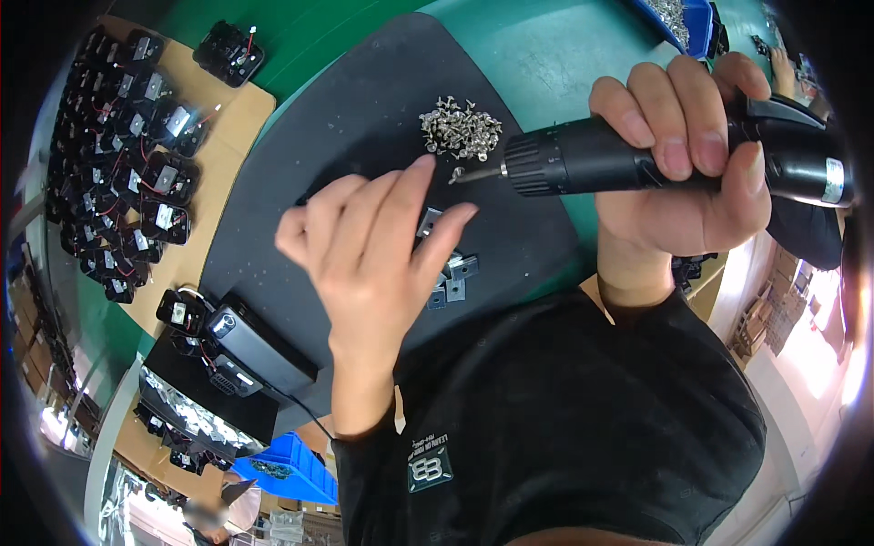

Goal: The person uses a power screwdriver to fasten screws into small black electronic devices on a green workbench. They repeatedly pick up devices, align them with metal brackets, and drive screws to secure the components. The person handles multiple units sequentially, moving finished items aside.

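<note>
Nearest the head camera, the right hand (678,162) is wrapped round a black electric screwdriver (584,156), right of the screw pile (462,126). Its thin bit (489,173) points left, just nearer the wearer than the pile. One screw (456,174) shows at the tip; whether it is seated I cannot tell. If poorly seated, it could drop at a tilt or knock.

Left of and nearer than the pile, the left hand (371,241) is half open, index finger and thumb apart, with a metal plate (428,222) showing between; whether it grips that is unclear. Its index fingertip sits beside the bit, so a slip could jab it. A sideways swing might scatter the pile among the loose plates (457,288) on its near side.
</note>
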